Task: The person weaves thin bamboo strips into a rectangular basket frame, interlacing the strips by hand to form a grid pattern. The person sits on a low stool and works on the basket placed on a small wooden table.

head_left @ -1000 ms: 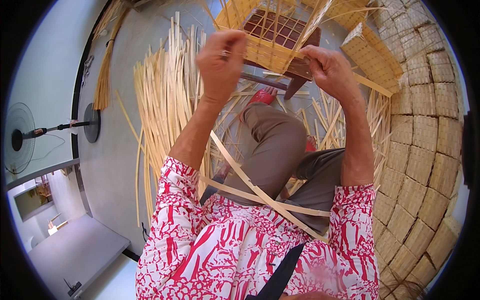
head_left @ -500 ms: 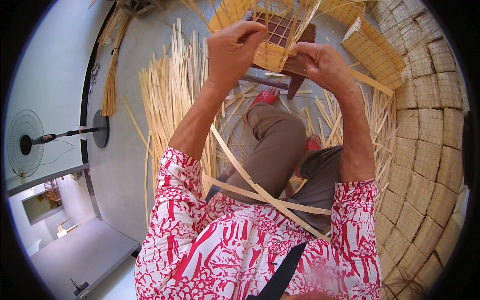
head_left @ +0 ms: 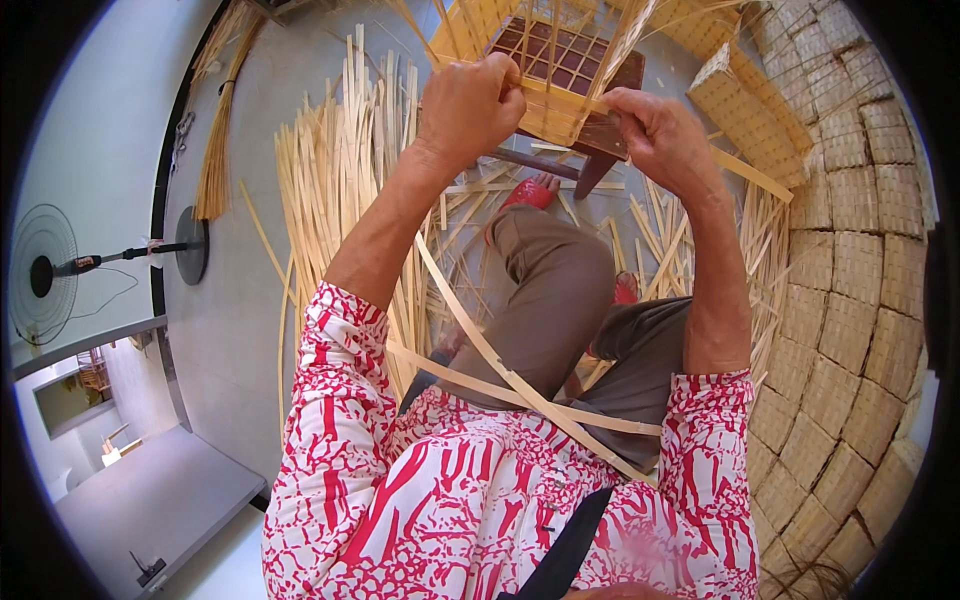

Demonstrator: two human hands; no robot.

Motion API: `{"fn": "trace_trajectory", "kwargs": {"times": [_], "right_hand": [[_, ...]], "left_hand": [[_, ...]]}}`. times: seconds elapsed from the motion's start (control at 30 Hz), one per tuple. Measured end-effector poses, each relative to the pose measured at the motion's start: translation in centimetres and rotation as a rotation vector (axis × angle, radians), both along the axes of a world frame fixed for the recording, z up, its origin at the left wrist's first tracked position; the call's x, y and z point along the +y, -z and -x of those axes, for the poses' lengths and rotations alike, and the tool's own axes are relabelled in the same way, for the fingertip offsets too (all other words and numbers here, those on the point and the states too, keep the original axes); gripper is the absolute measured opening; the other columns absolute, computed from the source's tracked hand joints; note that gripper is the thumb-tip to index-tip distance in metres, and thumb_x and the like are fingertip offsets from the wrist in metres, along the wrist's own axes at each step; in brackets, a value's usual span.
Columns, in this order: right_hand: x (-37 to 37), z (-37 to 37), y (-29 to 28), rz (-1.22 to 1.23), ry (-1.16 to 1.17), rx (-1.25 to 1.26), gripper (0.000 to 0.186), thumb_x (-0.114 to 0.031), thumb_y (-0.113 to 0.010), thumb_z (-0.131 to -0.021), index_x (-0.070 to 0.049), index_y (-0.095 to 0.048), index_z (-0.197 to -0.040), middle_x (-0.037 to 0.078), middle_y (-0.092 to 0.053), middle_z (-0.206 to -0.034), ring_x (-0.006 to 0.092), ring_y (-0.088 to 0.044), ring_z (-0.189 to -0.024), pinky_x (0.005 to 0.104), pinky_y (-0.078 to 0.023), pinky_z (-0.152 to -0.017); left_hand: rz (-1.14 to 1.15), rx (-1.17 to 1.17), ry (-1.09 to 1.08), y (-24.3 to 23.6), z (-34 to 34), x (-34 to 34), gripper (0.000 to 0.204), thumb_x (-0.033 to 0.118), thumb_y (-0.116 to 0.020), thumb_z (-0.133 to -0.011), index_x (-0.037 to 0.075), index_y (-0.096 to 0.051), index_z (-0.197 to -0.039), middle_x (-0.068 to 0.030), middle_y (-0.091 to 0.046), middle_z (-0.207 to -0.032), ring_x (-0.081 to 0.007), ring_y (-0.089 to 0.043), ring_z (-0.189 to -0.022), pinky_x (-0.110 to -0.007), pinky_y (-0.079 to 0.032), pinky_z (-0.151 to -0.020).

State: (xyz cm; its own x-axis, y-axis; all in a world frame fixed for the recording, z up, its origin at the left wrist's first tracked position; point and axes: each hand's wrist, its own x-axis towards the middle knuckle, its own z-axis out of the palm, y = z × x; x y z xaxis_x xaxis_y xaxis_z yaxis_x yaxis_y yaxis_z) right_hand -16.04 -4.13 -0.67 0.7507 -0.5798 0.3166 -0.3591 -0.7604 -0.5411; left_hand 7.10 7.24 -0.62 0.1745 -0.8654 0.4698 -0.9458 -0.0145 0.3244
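A half-woven bamboo basket (head_left: 545, 122) with upright strips standing from it rests on a dark brown wooden stool (head_left: 622, 72). My left hand (head_left: 468, 112) is closed at the basket's near left side, its fingers curled on the flat bamboo strip (head_left: 560, 97) that runs across the uprights. At the near right corner, my right hand (head_left: 660, 132) pinches the same strip between thumb and fingers. My fingers partly hide the strip's ends. Two long loose strips (head_left: 505, 372) cross over my lap.
Loose bamboo strips (head_left: 335, 185) lie heaped on the floor to the left, with more to the right. Stacked woven baskets (head_left: 850, 290) line the right side. A woven piece (head_left: 745, 105) lies beyond my right hand. A broom (head_left: 219, 150) and a standing fan (head_left: 45, 272) are at left.
My left hand has turned and dropped slightly, its fingers curling in closer to the strip. The right hand has shifted a little right and nearer. More of the stool shows.
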Motion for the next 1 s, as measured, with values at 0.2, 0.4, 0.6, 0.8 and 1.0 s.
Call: {"fn": "trace_trajectory", "kwargs": {"times": [0.2, 0.4, 0.6, 0.8, 1.0], "right_hand": [[0.0, 0.1, 0.2, -0.010, -0.007, -0.028, 0.021, -0.011, -0.064, -0.088, -0.014, -0.074, -0.106, 0.015, -0.073, -0.091, 0.0365, -0.070, -0.085, 0.0427, -0.054, -0.070], [0.0, 0.1, 0.1, -0.019, -0.018, -0.034, 0.021, -0.012, -0.064, -0.089, -0.014, -0.074, -0.107, 0.014, -0.073, -0.092, 0.0367, -0.070, -0.085, 0.0428, -0.054, -0.071], [-0.3, -0.1, 0.3, 0.024, -0.004, 0.007, 0.021, -0.014, -0.063, -0.090, -0.015, -0.074, -0.108, 0.016, -0.073, -0.090, 0.0369, -0.069, -0.085, 0.0447, -0.055, -0.072], [0.5, -0.2, -0.9, 0.052, -0.001, 0.004, 0.020, -0.017, -0.062, -0.090, -0.015, -0.073, -0.105, 0.014, -0.072, -0.087, 0.0364, -0.069, -0.085, 0.0468, -0.055, -0.073], [0.8, -0.1, -0.3, 0.202, -0.011, -0.047, 0.009, -0.016, -0.063, -0.088, -0.013, -0.069, -0.095, 0.010, -0.070, -0.083, 0.0335, -0.069, -0.083, 0.0473, -0.054, -0.070]], "left_hand": [[0.041, 0.017, -0.009, 0.4, 0.4, -0.2, 0.009, 0.013, -0.064, -0.082, 0.004, -0.067, -0.081, -0.0129, -0.069, -0.067, -0.0304, -0.070, -0.063, -0.039, -0.055, -0.061], [0.047, -0.017, -0.008, 1.1, 0.0, -0.3, 0.011, 0.012, -0.065, -0.085, 0.005, -0.067, -0.092, -0.0117, -0.071, -0.072, -0.0297, -0.071, -0.066, -0.039, -0.056, -0.061], [0.265, 0.221, 0.100, 0.8, 2.9, 3.0, 0.045, 0.007, -0.075, -0.088, 0.009, -0.057, -0.129, -0.0065, -0.076, -0.097, -0.0171, -0.075, -0.074, -0.031, -0.059, -0.062], [0.208, 0.103, 0.256, 0.2, 5.9, -0.7, 0.041, 0.005, -0.070, -0.088, 0.006, -0.059, -0.127, -0.0133, -0.073, -0.103, -0.0324, -0.073, -0.083, -0.038, -0.057, -0.069], [0.007, 0.098, 0.291, -0.3, 5.5, -1.5, 0.015, 0.004, -0.065, -0.090, -0.001, -0.054, -0.099, -0.0207, -0.067, -0.089, -0.0407, -0.067, -0.085, -0.045, -0.052, -0.069]]}}
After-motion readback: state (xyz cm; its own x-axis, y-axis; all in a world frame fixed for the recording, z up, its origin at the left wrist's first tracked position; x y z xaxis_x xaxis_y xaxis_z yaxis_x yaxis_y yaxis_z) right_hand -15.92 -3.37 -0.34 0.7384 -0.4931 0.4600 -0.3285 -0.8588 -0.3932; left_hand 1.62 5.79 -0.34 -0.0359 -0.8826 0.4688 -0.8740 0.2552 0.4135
